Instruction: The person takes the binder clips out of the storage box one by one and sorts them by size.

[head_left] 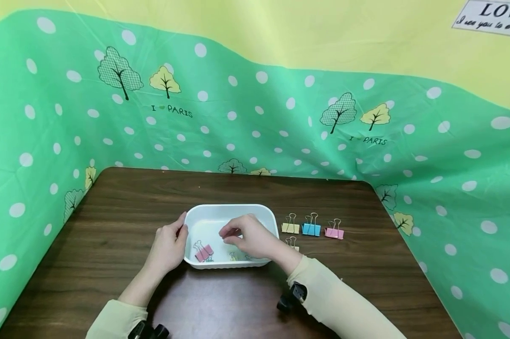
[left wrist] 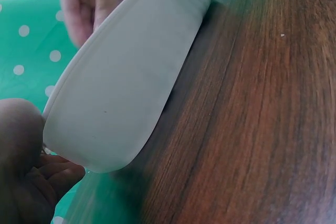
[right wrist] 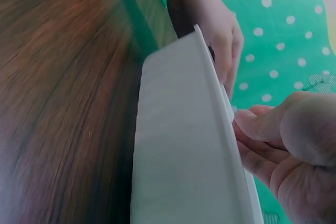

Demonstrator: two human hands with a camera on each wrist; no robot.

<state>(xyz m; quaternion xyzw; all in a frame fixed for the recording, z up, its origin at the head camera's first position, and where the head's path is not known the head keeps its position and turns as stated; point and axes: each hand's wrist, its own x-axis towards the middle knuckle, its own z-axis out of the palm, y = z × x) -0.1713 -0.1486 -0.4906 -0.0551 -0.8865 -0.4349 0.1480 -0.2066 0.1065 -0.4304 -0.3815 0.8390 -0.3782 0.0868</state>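
Note:
My left hand (head_left: 168,242) grips the left end of a white plastic tray (head_left: 227,265), its fingers also at the tray's corner in the left wrist view. Over the middle of the tray hovers my right hand (head_left: 251,238), fingers bent and thumb tip near the index finger. I cannot tell whether something small is between them. In the tray's front left lies a pink binder clip (head_left: 203,254), with a bit of blue beside it. A small yellowish clip (head_left: 233,256) lies near the front wall, partly in the right hand's shadow.
Right of the tray stand a yellow binder clip (head_left: 290,228), a blue binder clip (head_left: 311,230) and a pink binder clip (head_left: 334,233) in a row. Another pale clip (head_left: 293,244) shows behind my right wrist. The brown wooden table (head_left: 153,188) ends at a green dotted curtain (head_left: 246,127).

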